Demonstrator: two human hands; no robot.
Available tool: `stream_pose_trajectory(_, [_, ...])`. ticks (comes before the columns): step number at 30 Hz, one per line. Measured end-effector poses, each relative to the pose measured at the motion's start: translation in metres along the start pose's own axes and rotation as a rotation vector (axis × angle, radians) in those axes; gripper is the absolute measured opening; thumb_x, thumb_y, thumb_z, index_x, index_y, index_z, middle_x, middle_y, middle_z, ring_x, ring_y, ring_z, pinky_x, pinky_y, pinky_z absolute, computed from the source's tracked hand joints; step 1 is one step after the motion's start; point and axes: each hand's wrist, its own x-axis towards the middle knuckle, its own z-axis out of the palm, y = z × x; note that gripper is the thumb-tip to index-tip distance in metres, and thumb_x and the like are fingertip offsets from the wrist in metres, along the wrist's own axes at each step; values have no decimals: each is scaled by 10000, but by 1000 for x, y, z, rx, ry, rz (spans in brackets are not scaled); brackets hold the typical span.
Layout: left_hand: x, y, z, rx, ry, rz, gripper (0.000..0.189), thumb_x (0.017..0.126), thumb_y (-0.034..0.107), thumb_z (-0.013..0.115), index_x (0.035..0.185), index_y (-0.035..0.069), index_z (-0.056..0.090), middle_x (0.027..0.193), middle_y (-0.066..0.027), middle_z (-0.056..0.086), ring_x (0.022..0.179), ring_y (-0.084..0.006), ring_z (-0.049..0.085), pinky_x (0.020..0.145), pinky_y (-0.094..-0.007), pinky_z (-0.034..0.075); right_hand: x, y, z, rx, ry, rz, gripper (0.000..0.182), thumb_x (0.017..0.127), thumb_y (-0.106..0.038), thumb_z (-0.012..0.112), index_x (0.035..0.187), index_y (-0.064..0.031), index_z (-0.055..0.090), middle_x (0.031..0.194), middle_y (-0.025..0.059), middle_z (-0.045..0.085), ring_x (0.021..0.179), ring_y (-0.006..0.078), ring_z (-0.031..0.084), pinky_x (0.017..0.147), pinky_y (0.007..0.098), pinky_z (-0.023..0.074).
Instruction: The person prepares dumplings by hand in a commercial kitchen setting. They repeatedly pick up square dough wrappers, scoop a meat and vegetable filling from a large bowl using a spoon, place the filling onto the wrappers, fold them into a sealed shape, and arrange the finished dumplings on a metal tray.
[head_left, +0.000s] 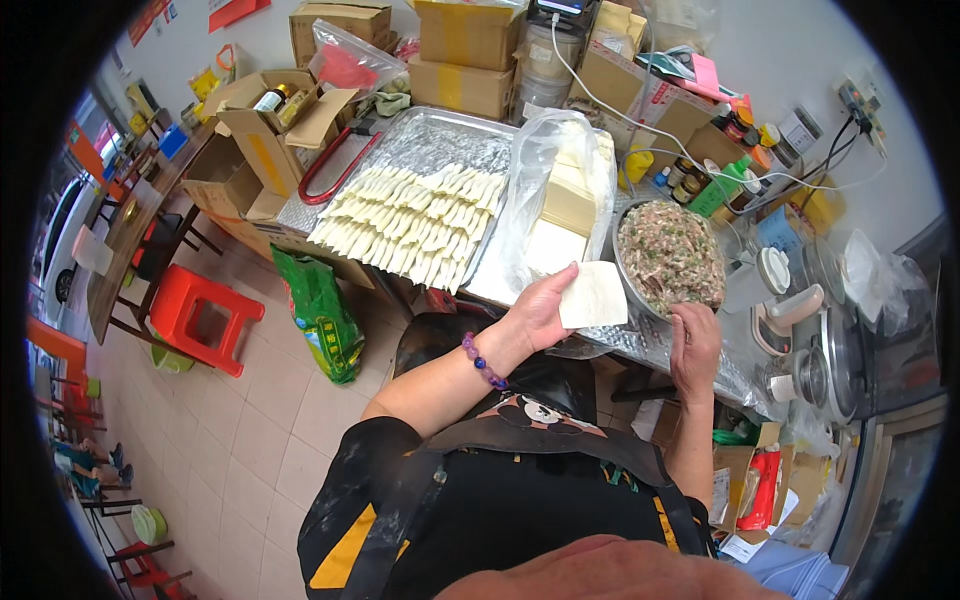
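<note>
My left hand (541, 309) holds a square wonton wrapper (594, 295) flat, thumb on top along its left edge. At the near rim of a round metal bowl (627, 279) is my right hand (694, 346), fingers curled; whether it grips anything is hidden. Minced meat filling (667, 251) with green bits is heaped in the bowl. Left of it, an open clear plastic bag (525, 214) holds a stack of wrappers (568, 212). Rows of folded wontons (420, 217) cover the near part of a metal tray (450, 135), overhanging its near edge.
Cardboard boxes (466, 82) stand behind the tray. A red U-shaped lock (309, 180) lies to its left. Bottles and jars (720, 184) crowd the back right, with white cables across them. A red plastic stool (202, 315) and a green bag (319, 315) are on the floor.
</note>
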Motion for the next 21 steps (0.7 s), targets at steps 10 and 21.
stream_pose_trajectory(10, [0,-7,-2,-61,30,26,496,1025,349,317,1342,-22,402,1321,-168,513,1215,-314,514,1035,-456,416,4,-3,11,6,-72,-36,111,844,-51,612,943,-3,627,921,148,619,883,333,576,801,402,452])
stream_pose_trajectory(21, [-3,-16,-7,-9,-82,-83,423,1013,273,376,1316,-19,425,1280,-170,540,1172,-298,550,1013,-445,441,8,-4,6,-50,-8,-56,139,829,-63,630,962,-26,648,960,127,651,932,324,593,831,410,456])
